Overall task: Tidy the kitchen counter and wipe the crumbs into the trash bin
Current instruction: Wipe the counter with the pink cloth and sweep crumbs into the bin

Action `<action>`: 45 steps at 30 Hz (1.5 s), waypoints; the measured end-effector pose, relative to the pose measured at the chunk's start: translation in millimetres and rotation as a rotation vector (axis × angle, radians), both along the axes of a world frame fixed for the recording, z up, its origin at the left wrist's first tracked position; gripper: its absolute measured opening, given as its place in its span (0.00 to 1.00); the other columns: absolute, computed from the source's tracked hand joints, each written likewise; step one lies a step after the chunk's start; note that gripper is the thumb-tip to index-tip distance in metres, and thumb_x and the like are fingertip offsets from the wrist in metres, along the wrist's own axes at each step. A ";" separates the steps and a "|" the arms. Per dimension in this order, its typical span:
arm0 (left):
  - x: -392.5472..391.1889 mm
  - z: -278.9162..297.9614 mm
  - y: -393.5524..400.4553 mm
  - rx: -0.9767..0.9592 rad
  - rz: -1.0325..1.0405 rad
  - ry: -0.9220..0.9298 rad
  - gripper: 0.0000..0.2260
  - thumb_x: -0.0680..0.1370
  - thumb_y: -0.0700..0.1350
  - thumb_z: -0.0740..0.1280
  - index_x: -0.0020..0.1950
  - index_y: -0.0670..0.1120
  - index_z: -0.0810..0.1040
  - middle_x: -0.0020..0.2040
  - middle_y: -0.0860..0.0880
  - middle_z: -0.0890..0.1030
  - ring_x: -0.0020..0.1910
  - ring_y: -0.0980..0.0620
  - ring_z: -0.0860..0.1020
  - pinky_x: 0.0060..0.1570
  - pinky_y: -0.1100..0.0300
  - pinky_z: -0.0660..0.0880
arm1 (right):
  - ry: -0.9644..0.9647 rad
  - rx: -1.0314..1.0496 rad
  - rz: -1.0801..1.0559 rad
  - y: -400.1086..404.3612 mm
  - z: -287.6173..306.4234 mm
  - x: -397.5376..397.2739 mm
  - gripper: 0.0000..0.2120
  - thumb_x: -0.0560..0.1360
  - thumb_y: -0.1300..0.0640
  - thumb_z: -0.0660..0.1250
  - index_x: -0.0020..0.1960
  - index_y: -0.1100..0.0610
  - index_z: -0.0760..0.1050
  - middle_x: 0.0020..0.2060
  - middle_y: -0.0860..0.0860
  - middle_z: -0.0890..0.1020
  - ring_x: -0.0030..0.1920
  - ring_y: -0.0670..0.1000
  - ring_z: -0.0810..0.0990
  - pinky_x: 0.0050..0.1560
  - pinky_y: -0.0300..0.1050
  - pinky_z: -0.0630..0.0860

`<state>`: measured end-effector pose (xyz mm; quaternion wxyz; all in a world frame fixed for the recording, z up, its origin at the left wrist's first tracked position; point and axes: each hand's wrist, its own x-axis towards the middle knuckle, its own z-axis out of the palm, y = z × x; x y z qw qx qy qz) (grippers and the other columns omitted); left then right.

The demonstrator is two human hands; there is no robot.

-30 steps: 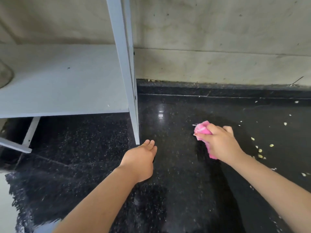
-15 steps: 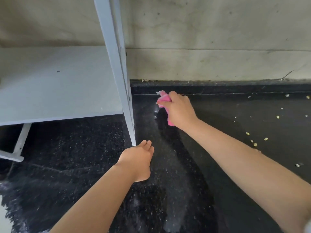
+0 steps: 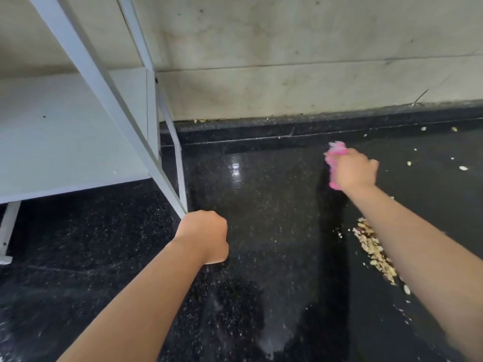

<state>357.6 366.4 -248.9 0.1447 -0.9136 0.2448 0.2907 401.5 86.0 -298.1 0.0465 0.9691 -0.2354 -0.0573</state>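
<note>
The left hand [image 3: 202,236] rests fisted and empty on the tabletop [image 3: 261,218]. The right hand [image 3: 351,170] grips a pink cloth [image 3: 335,152]. Beside its forearm, gathered crumbs [image 3: 372,248] await binning; strays [image 3: 463,168] remain farther right.

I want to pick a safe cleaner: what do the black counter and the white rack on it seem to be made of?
The counter looks like polished black granite or similar stone: fine pale speckles and a sharp glossy reflection. The rack looks like painted metal with a flat matt white shelf: thin straight legs and crisp edges, though coated wood cannot be ruled out.
</note>
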 end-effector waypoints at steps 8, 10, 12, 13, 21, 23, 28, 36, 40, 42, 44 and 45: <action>-8.4 -8.1 0.4 0.018 0.031 0.048 0.18 0.80 0.48 0.55 0.66 0.40 0.71 0.71 0.43 0.66 0.71 0.45 0.66 0.61 0.53 0.71 | 0.079 0.065 -0.013 -47.7 28.5 -46.3 0.23 0.72 0.64 0.65 0.67 0.56 0.71 0.59 0.60 0.73 0.58 0.62 0.74 0.57 0.50 0.74; -10.6 -9.3 7.0 0.030 0.050 0.083 0.24 0.82 0.50 0.52 0.76 0.40 0.57 0.78 0.45 0.52 0.77 0.47 0.53 0.70 0.52 0.62 | 0.054 0.061 0.039 -28.4 43.3 -49.0 0.24 0.71 0.65 0.66 0.66 0.55 0.72 0.59 0.59 0.74 0.59 0.60 0.73 0.57 0.48 0.73; -14.9 -9.5 15.3 0.027 0.045 0.098 0.25 0.83 0.50 0.49 0.78 0.43 0.48 0.78 0.48 0.46 0.78 0.49 0.47 0.75 0.52 0.53 | 0.018 0.123 0.127 -7.3 54.9 -61.9 0.26 0.68 0.65 0.69 0.65 0.53 0.73 0.61 0.57 0.74 0.59 0.60 0.73 0.59 0.48 0.73; -18.3 -10.7 18.1 0.022 0.040 0.084 0.25 0.83 0.50 0.48 0.78 0.44 0.47 0.78 0.49 0.45 0.78 0.49 0.46 0.75 0.52 0.50 | -0.010 0.175 0.185 4.2 58.2 -70.0 0.28 0.66 0.65 0.71 0.65 0.53 0.73 0.61 0.57 0.74 0.58 0.60 0.74 0.59 0.47 0.73; -92.8 -13.6 -19.3 -0.189 0.111 -0.002 0.23 0.84 0.47 0.45 0.78 0.43 0.44 0.78 0.48 0.44 0.78 0.51 0.43 0.76 0.58 0.45 | 0.020 0.170 0.662 92.3 32.9 -155.2 0.27 0.42 0.56 0.82 0.41 0.48 0.84 0.34 0.47 0.80 0.31 0.50 0.79 0.28 0.39 0.73; -105.0 -15.8 -30.8 -0.212 0.164 0.001 0.24 0.84 0.47 0.45 0.78 0.42 0.45 0.78 0.47 0.44 0.78 0.51 0.43 0.76 0.58 0.46 | 0.087 0.164 0.641 86.0 29.8 -160.4 0.27 0.61 0.53 0.77 0.59 0.50 0.77 0.50 0.50 0.79 0.49 0.53 0.78 0.45 0.45 0.73; -133.1 -19.3 -60.6 -0.205 0.256 -0.003 0.24 0.84 0.48 0.45 0.77 0.41 0.44 0.78 0.46 0.43 0.78 0.50 0.43 0.76 0.57 0.46 | -0.007 0.189 0.381 8.4 18.5 -151.4 0.15 0.76 0.57 0.60 0.62 0.52 0.74 0.54 0.53 0.77 0.56 0.57 0.75 0.55 0.48 0.67; -187.2 -11.8 -103.4 -0.235 0.526 -0.048 0.25 0.84 0.49 0.46 0.77 0.41 0.45 0.78 0.46 0.44 0.78 0.50 0.42 0.76 0.57 0.46 | -0.038 0.236 0.108 -95.6 25.3 -142.2 0.17 0.74 0.65 0.62 0.62 0.60 0.75 0.56 0.62 0.75 0.56 0.64 0.73 0.53 0.50 0.71; -207.2 -17.4 -124.4 -0.231 0.641 -0.033 0.24 0.84 0.49 0.46 0.77 0.41 0.47 0.78 0.46 0.46 0.78 0.49 0.44 0.76 0.57 0.48 | -0.172 0.369 0.215 -97.9 34.8 -148.7 0.24 0.71 0.71 0.63 0.65 0.58 0.73 0.57 0.62 0.75 0.57 0.63 0.72 0.55 0.53 0.73; -207.5 -18.6 -131.5 -0.202 0.648 0.006 0.24 0.84 0.48 0.46 0.77 0.40 0.48 0.78 0.45 0.47 0.78 0.48 0.45 0.75 0.58 0.53 | -0.199 0.424 0.320 -84.9 37.0 -149.6 0.24 0.71 0.70 0.64 0.66 0.57 0.73 0.57 0.60 0.76 0.57 0.61 0.72 0.56 0.53 0.73; -203.2 -16.5 -134.3 -0.151 0.631 0.031 0.23 0.84 0.46 0.47 0.77 0.39 0.50 0.78 0.44 0.48 0.78 0.47 0.45 0.74 0.58 0.57 | -0.204 0.421 0.461 -66.3 38.5 -147.7 0.22 0.73 0.67 0.64 0.66 0.56 0.72 0.57 0.59 0.77 0.57 0.59 0.73 0.55 0.50 0.73; -201.0 -16.2 -134.9 -0.124 0.617 0.039 0.22 0.84 0.45 0.47 0.77 0.38 0.50 0.78 0.43 0.48 0.77 0.47 0.45 0.73 0.57 0.57 | -0.197 0.430 0.523 -56.0 39.4 -146.4 0.22 0.74 0.66 0.64 0.67 0.55 0.71 0.58 0.58 0.77 0.57 0.58 0.72 0.55 0.49 0.72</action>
